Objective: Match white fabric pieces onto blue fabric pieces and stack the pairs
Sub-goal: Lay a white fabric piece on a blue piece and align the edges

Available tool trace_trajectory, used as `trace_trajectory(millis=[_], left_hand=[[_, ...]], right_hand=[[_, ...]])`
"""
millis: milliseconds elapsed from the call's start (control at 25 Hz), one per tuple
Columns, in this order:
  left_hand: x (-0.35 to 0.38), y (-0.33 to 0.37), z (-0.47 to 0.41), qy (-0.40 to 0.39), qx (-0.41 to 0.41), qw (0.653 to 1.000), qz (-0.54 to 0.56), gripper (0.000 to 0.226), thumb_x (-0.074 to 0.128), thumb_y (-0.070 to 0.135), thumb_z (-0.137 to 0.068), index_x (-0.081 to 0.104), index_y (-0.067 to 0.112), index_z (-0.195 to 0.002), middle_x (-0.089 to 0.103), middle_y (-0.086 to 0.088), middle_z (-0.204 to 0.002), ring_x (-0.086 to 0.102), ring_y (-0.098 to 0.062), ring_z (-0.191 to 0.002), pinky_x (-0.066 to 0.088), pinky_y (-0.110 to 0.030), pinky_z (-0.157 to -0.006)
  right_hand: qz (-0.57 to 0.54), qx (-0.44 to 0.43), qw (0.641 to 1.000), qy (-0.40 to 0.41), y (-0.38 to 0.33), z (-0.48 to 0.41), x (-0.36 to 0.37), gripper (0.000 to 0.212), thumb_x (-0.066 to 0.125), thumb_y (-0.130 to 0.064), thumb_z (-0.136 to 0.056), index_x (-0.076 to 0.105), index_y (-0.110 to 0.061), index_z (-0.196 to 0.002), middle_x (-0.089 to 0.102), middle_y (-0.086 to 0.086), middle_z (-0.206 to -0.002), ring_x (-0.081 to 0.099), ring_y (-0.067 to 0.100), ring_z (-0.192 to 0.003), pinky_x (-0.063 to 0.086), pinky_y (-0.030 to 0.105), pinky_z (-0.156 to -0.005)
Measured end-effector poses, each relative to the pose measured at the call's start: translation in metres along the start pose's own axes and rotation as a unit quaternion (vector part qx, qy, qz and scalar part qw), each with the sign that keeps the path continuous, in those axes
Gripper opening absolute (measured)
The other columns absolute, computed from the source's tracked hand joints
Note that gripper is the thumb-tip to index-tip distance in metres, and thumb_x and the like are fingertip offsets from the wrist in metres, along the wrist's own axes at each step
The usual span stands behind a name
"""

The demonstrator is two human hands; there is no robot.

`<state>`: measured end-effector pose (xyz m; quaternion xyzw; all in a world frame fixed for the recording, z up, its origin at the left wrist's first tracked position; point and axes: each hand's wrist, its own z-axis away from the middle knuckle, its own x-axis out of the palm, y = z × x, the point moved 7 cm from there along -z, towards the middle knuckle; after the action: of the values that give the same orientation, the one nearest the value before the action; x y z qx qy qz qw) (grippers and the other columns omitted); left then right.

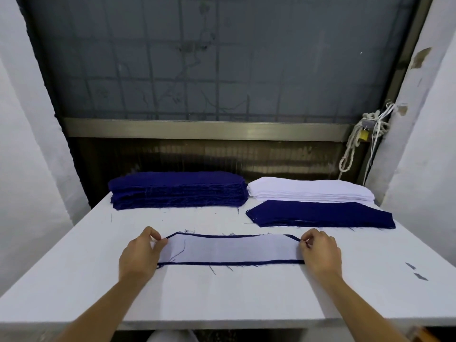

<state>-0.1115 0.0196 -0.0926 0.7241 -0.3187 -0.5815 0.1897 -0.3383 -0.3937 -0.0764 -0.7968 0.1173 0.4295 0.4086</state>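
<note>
The white fabric piece (pixel 229 250) lies flat on a blue fabric piece (pixel 232 262) near the middle of the desk (pixel 222 297), the blue showing as a thin border along the far and near edges. Both look light, thin and limp, with frayed threads at the cut edges, so they will likely slide over each other and buckle if pushed; the 2 short ends are the sensible places to hold, keeping them taut.

The left hand (pixel 139 253) rests at the left end, its fingers (pixel 160 241) pinched on the upper corner. The right hand (pixel 320 253) mirrors it, pinching the right end's upper corner. Both forearms reach in from the near edge.

Along the far edge sit a blue stack (pixel 177 190) and a white stack (pixel 311 191), with the paired stack (pixel 320 214) just in front of the white one.
</note>
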Motion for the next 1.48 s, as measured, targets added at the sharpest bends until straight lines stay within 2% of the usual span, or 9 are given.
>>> trace_trajectory(millis=[320,560,680,760,840,960,1280,1360,1480], left_hand=[[0.0009,-0.0041,-0.0022,0.003,-0.013,1.0,0.011,0.021,0.065,0.046,-0.094,0.051,0.032,-0.086,0.064,0.012,-0.081,0.059,-0.015,-0.07,0.046,-0.033,-0.061],[0.0,-0.0009,-0.0004,-0.003,-0.017,1.0,0.005,0.021,0.06,0.051,-0.094,0.052,0.032,-0.089,0.065,0.013,-0.082,0.062,-0.013,-0.07,0.045,-0.031,-0.061],[0.0007,-0.0004,0.001,-0.012,-0.018,1.0,-0.004,0.004,0.057,0.033,-0.093,0.053,0.031,-0.093,0.064,0.012,-0.082,0.061,-0.013,-0.068,0.044,-0.031,-0.06],[0.0003,-0.0011,0.0021,-0.017,-0.025,1.0,-0.004,0.009,0.054,0.023,-0.091,0.053,0.032,-0.095,0.064,0.013,-0.082,0.062,-0.013,-0.065,0.043,-0.03,-0.06],[0.0004,-0.0007,0.0031,-0.023,-0.027,0.999,-0.001,0.016,0.052,0.018,-0.09,0.052,0.033,-0.094,0.064,0.014,-0.081,0.063,-0.008,-0.051,0.043,-0.028,-0.057],[0.0014,-0.0005,0.0035,-0.026,-0.024,0.999,-0.002,0.017,0.05,0.017,-0.092,0.05,0.034,-0.093,0.064,0.013,-0.079,0.062,-0.003,-0.042,0.041,-0.026,-0.055],[-0.0004,0.0,0.0033,-0.016,-0.025,1.0,0.004,0.012,0.052,0.022,-0.094,0.052,0.033,-0.092,0.065,0.012,-0.081,0.062,-0.005,-0.044,0.043,-0.027,-0.055],[-0.0022,-0.0001,0.0022,-0.002,-0.023,1.0,0.017,0.004,0.055,0.027,-0.096,0.054,0.031,-0.094,0.064,0.012,-0.092,0.062,-0.005,-0.049,0.042,-0.026,-0.056],[-0.004,0.0018,0.0017,0.023,-0.005,0.999,0.042,0.006,0.06,0.029,-0.097,0.055,0.026,-0.1,0.059,0.008,-0.102,0.061,-0.011,-0.079,0.044,-0.03,-0.061]], right_hand=[[0.03,-0.01,0.999,-0.006,0.0014,-0.0025,0.0026,0.032,0.045,-0.001,-0.092,0.069,-0.021,-0.1,0.066,-0.002,-0.098,0.055,0.023,-0.099,0.046,0.037,-0.08],[0.067,-0.017,0.998,-0.016,0.0032,-0.0034,0.0074,0.035,0.045,0.0,-0.092,0.067,-0.024,-0.103,0.061,-0.003,-0.099,0.05,0.022,-0.099,0.042,0.033,-0.078],[0.085,-0.02,0.996,-0.018,0.0025,-0.0024,0.0084,0.034,0.047,0.001,-0.09,0.065,-0.026,-0.102,0.054,-0.004,-0.095,0.046,0.021,-0.097,0.041,0.032,-0.078],[0.092,-0.021,0.995,-0.023,0.0019,-0.0018,0.009,0.033,0.048,0.001,-0.089,0.063,-0.026,-0.101,0.05,-0.006,-0.093,0.045,0.02,-0.096,0.04,0.032,-0.078],[0.095,-0.021,0.995,-0.025,0.0025,-0.0011,0.0093,0.034,0.049,0.002,-0.088,0.063,-0.027,-0.101,0.049,-0.006,-0.092,0.045,0.02,-0.097,0.042,0.032,-0.08],[0.091,-0.022,0.995,-0.023,0.0024,0.0,0.0087,0.035,0.049,0.003,-0.087,0.062,-0.027,-0.099,0.048,-0.006,-0.092,0.042,0.019,-0.095,0.041,0.031,-0.079],[0.049,-0.014,0.999,-0.004,-0.0005,0.0017,0.0039,0.03,0.048,0.001,-0.088,0.064,-0.024,-0.089,0.05,-0.006,-0.093,0.043,0.019,-0.095,0.04,0.032,-0.079],[0.034,-0.015,0.999,0.0,-0.0017,0.002,0.0029,0.027,0.05,0.0,-0.087,0.064,-0.023,-0.088,0.051,-0.005,-0.092,0.044,0.019,-0.095,0.042,0.034,-0.081],[0.006,-0.014,1.0,0.007,-0.0026,0.0013,0.0009,0.025,0.051,-0.001,-0.088,0.064,-0.022,-0.089,0.054,-0.005,-0.092,0.045,0.019,-0.099,0.045,0.037,-0.083]])
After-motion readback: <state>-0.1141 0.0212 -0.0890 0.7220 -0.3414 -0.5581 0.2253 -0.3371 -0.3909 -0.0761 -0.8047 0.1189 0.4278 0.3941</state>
